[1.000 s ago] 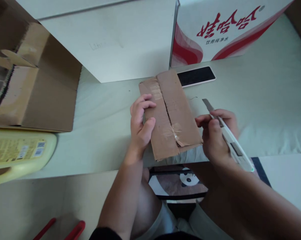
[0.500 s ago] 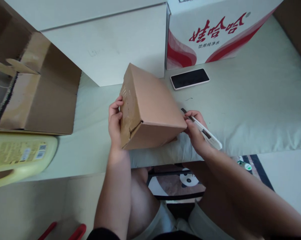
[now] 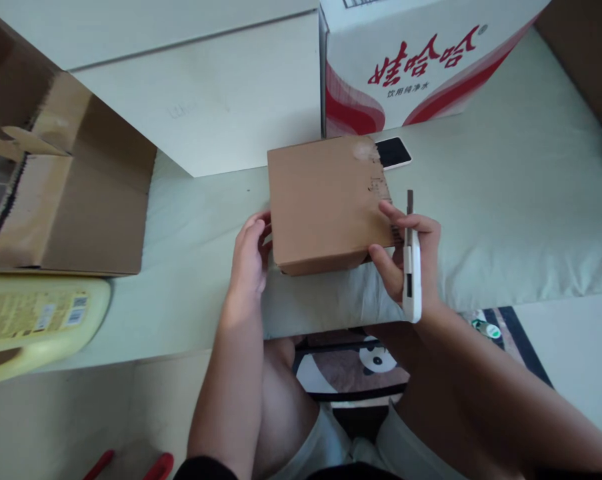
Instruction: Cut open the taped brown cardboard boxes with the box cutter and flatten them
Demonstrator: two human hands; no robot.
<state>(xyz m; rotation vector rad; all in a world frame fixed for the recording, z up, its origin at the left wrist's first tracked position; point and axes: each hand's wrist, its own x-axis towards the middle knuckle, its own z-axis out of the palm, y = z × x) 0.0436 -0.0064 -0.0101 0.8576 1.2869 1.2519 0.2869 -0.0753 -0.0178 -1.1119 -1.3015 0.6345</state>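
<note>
A small brown cardboard box (image 3: 325,200) rests on the pale green cloth surface in front of me, with torn, perforated-looking cardboard along its right edge. My left hand (image 3: 252,253) holds the box's left side, its fingertips partly hidden against the cardboard. At the right edge, my right hand (image 3: 415,253) has its thumb and a finger touching the box. That same hand grips a white utility knife (image 3: 413,283), whose blade points away from me, upward in the view. Behind the box lies a phone (image 3: 395,153), partly covered by it.
A large white box (image 3: 195,113) and a white-and-red water carton (image 3: 405,73) stand at the back. On the left are an open cardboard carton (image 3: 101,193) and a yellow jug (image 3: 45,313). Past the surface's front edge, a panda-patterned item (image 3: 351,367) is below.
The box has been turned and set flatter, its taped side no longer facing left. The knife has swung from slanting to nearly upright in the view. My left hand has shifted right and slightly lower.
</note>
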